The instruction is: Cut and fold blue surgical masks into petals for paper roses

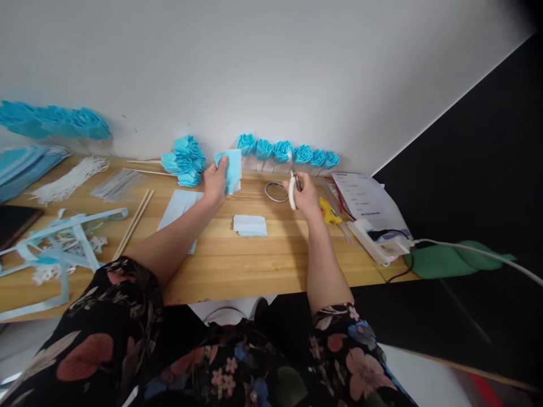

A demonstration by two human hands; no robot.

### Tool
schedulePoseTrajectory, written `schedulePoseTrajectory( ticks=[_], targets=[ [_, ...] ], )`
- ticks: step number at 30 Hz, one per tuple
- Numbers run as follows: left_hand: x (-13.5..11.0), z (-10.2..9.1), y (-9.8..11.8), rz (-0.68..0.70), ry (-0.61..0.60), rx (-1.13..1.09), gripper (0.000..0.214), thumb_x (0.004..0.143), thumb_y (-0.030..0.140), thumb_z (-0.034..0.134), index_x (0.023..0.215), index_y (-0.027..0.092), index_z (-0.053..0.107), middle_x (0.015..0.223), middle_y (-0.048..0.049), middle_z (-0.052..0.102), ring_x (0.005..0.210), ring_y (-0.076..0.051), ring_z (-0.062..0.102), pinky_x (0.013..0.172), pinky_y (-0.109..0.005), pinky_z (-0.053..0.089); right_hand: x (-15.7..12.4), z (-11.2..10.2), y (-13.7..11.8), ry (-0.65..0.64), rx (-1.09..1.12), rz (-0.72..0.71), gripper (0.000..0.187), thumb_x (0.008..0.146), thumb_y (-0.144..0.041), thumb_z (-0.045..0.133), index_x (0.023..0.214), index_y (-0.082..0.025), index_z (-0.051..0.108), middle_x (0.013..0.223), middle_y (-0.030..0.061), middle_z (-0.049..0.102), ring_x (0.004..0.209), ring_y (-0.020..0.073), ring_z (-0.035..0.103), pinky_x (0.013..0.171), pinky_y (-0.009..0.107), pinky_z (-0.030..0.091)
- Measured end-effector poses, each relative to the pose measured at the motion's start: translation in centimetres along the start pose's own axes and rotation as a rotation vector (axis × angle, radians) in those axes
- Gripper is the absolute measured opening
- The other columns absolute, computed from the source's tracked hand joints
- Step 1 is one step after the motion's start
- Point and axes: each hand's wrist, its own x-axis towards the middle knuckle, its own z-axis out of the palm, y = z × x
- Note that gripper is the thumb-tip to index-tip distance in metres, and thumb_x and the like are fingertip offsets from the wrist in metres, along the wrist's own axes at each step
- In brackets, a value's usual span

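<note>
Where the left hand is gripping: the left hand (216, 182) is closing thumb and fingers on a blue fabric piece (231, 169), holding it above the far side of the table (254, 265), close to the wall.
Right hand: the right hand (304, 195) is curling shut around the white-handled scissors (292, 192); the blades are pointing upward and are showing too small to tell whether they are parted.
Blue fabric piece, look: it is showing pale blue, roughly rectangular and folded over itself, with a lighter face along the lower edge.
Blue fabric piece, handling: it is probably behaving as a light, soft, limp sheet, neither slippery nor fragile; pinching it near one edge is likely giving the steadiest hold.
Between the hands: a thin wire loop (275, 192) is lying on the table; a small stack of cut pieces (250, 225) is resting nearer the person.
Along the wall: blue rosettes (288, 151) are standing in a row.
Right side: a yellow glue gun (330, 212) and a white power strip (382, 244) are lying near the right hand.
Left side: wooden sticks (133, 223) are lying beside a flat blue sheet (180, 212).
</note>
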Motion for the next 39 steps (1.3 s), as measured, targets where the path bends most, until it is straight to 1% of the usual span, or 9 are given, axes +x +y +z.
schedulePoseTrajectory(
  ticks=[3,6,12,16,19,22,26,32,39],
  targets=[
    [0.0,-0.1,-0.2,-0.009,-0.022,-0.005,0.026,0.087,0.036,0.067,0.076,0.016,0.057,0.061,0.0056,0.051,0.055,-0.007,0.045,0.054,-0.018,0.04,-0.6,0.2,0.5,-0.132,-0.441,-0.006,0.042,0.079,-0.028,0.069,0.12,-0.021,0.068,0.103,0.0092,0.075,0.094,0.0273,0.068,0.086,0.04,0.05],
    [-0.6,0.1,-0.2,-0.054,-0.099,0.0,0.025,0.086,0.037,0.068,0.076,0.016,0.058,0.06,0.0053,0.053,0.051,-0.007,0.045,0.051,-0.019,0.04,-1.3,0.4,0.4,-0.246,-0.614,-0.046,0.047,0.079,-0.022,0.068,0.126,-0.022,0.069,0.107,0.0107,0.076,0.099,0.0309,0.069,0.087,0.042,0.05],
    [-1.8,0.3,-0.5,-0.076,-0.32,0.073,0.034,0.075,0.047,0.079,0.078,0.016,0.064,0.062,0.002,0.059,0.05,-0.009,0.05,0.046,-0.02,0.04,-1.6,0.2,-0.7,-0.154,-0.724,0.004,0.035,0.088,-0.038,0.065,0.115,-0.02,0.077,0.094,0.0166,0.077,0.091,0.0356,0.07,0.082,0.047,0.051],
    [-2.2,0.2,-0.7,-0.067,-0.38,0.134,0.034,0.073,0.046,0.081,0.07,0.017,0.064,0.06,0.001,0.057,0.049,-0.009,0.048,0.044,-0.02,0.037,-1.9,1.0,-1.7,0.041,-0.429,-0.095,0.04,0.095,-0.044,0.053,0.119,-0.02,0.074,0.103,0.0147,0.077,0.098,0.0311,0.07,0.089,0.045,0.05],
    [-2.7,0.3,-0.4,-0.045,-0.435,0.191,0.033,0.072,0.044,0.082,0.066,0.017,0.063,0.06,0.0006,0.056,0.052,-0.009,0.046,0.044,-0.019,0.035,-2.2,2.1,-2.1,0.071,-0.067,-0.232,0.044,0.096,-0.05,0.051,0.124,-0.024,0.07,0.11,0.0096,0.076,0.102,0.0254,0.069,0.095,0.04,0.05],
    [-3.2,0.6,0.1,-0.008,-0.523,0.276,0.029,0.073,0.042,0.08,0.069,0.017,0.067,0.064,-0.0001,0.058,0.057,-0.01,0.047,0.046,-0.018,0.036,-2.6,3.0,-2.4,0.06,0.104,-0.29,0.044,0.094,-0.053,0.054,0.128,-0.027,0.068,0.106,0.0066,0.075,0.1,0.0233,0.067,0.098,0.041,0.049],
    [-3.9,0.9,0.7,0.043,-0.615,0.373,0.025,0.077,0.034,0.075,0.063,0.016,0.065,0.059,0.0011,0.053,0.056,-0.01,0.042,0.047,-0.018,0.032,-2.9,3.6,-2.3,0.034,0.114,-0.317,0.041,0.094,-0.052,0.056,0.125,-0.029,0.069,0.107,0.0064,0.073,0.099,0.0234,0.065,0.096,0.041,0.049],
    [-3.8,0.8,0.8,0.088,-0.655,0.435,0.024,0.074,0.028,0.076,0.058,0.016,0.062,0.058,0.0019,0.049,0.057,-0.01,0.04,0.05,-0.02,0.027,-2.7,4.0,-1.7,0.065,0.032,-0.321,0.028,0.092,-0.047,0.057,0.09,-0.026,0.075,0.092,0.0048,0.074,0.092,0.024,0.064,0.091,0.04,0.048],
    [-3.0,0.4,0.5,0.067,-0.675,0.41,0.027,0.078,0.036,0.072,0.062,0.017,0.062,0.059,0.0023,0.049,0.055,-0.01,0.039,0.051,-0.02,0.027,-2.7,4.1,-1.4,0.12,-0.038,-0.33,0.034,0.094,-0.051,0.052,0.088,-0.024,0.072,0.086,0.0052,0.071,0.086,0.023,0.062,0.087,0.038,0.047]
  ],
)
